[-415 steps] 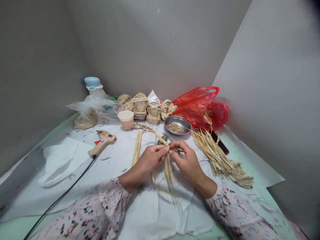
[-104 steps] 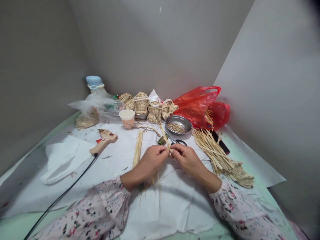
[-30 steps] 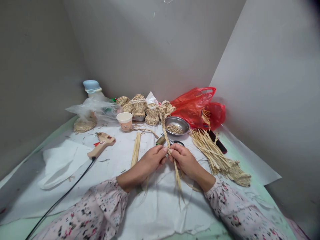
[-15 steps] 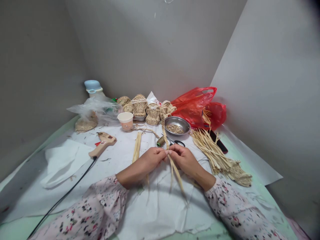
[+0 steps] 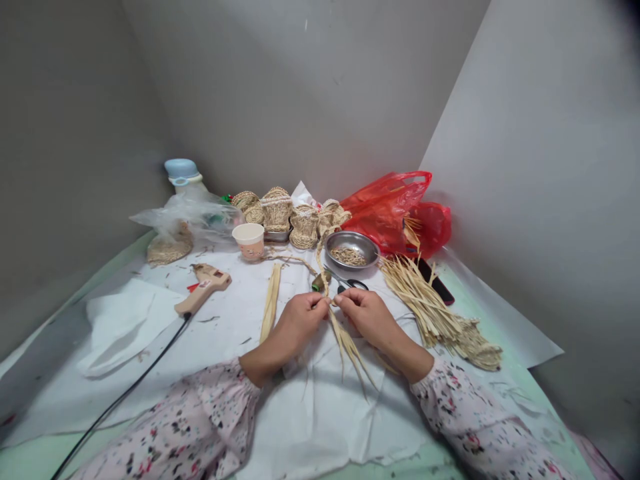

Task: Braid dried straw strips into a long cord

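A pale straw braid (image 5: pixel 321 257) runs from the woven pieces at the back down to my two hands, its loose strands (image 5: pixel 347 343) fanning out toward me below them. My left hand (image 5: pixel 306 315) pinches the braid between thumb and forefinger. Close beside it, my right hand (image 5: pixel 364 312) is closed at the fingertips on a strand of the same braid. Just beyond the fingers lie a spool of thread (image 5: pixel 319 283) and black-handled scissors (image 5: pixel 357 285). Flat strips of straw (image 5: pixel 271 300) rest left of my left hand.
A glue gun (image 5: pixel 204 292) with a black cord lies at left, near a paper cup (image 5: pixel 249 241). Behind are woven straw baskets (image 5: pixel 277 210) and a metal bowl (image 5: pixel 353 251). A red plastic bag (image 5: pixel 385 213), a straw bundle (image 5: pixel 425 300) and a phone (image 5: pixel 440 283) are at right.
My hands have drawn slightly apart, and the braid's lower end has shifted a little left. The loose strands are more spread out. The whole view has moved slightly.
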The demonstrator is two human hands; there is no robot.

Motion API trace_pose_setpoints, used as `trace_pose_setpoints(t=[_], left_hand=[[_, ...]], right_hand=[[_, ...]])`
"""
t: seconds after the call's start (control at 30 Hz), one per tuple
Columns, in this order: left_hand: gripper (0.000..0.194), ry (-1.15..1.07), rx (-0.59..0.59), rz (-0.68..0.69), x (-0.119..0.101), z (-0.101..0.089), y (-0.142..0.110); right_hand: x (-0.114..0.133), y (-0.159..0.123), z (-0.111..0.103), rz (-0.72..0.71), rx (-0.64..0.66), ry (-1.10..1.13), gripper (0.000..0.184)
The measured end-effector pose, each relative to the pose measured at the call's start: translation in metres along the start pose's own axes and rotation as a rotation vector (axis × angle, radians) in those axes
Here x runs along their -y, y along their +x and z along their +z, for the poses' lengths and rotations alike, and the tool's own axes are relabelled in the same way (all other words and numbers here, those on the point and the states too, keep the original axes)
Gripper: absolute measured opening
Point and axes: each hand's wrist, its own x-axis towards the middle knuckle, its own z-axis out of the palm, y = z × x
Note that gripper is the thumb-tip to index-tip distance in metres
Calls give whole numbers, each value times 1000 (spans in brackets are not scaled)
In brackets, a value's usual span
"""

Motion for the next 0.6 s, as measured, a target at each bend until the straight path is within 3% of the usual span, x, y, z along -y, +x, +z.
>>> trace_pose_setpoints(t=[0.1,0.2,0.4,0.6], left_hand=[[32,-43,-23,-9,1,1,0],[32,-134,-40,-62,2,2,0],[34,-426,0,-253,2,3,-3],[34,-655,56,-321,5,4,-3]], right_hand=[[8,-6,3,11,-14,-20,24],[17,-14,7,-97,-52,-151,20],[19,-30,17,-401,-67,-641,16],[14,-34,22,-569,-22,-988,18]])
